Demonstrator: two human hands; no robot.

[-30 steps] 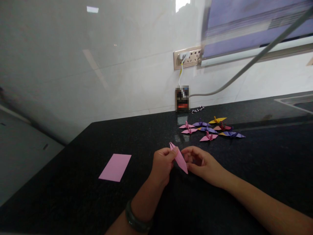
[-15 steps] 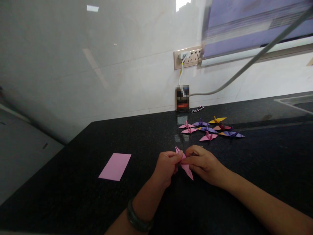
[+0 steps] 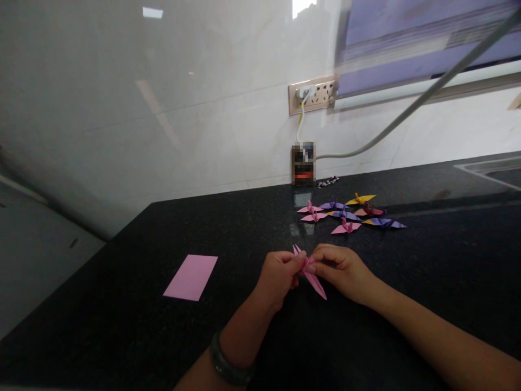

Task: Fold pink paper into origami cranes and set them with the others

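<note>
A folded pink origami paper (image 3: 316,283) with narrow pointed ends is held between both hands above the dark countertop. My left hand (image 3: 280,274) pinches it from the left, thumb on top. From the right, my right hand (image 3: 345,270) pinches its middle between thumb and fingers. Part of the paper is hidden behind the fingers. Beyond the hands stand several finished paper cranes in pink, purple, red and yellow, among them a pink crane (image 3: 346,227) closest to my right hand. A flat pink sheet of paper (image 3: 191,277) lies to the left.
The black countertop (image 3: 122,304) meets a pale tiled wall. Against the wall stands a small box (image 3: 303,164), blurred out, with a grey cable (image 3: 391,130) running right. A patterned strand (image 3: 328,182) lies beside it. A wall socket (image 3: 312,95) holds a white plug.
My right hand's fingers have shifted on the folded pink paper, with the thumb now showing on its middle. The paper's lower point has swung slightly right, and its upper points are spread more.
</note>
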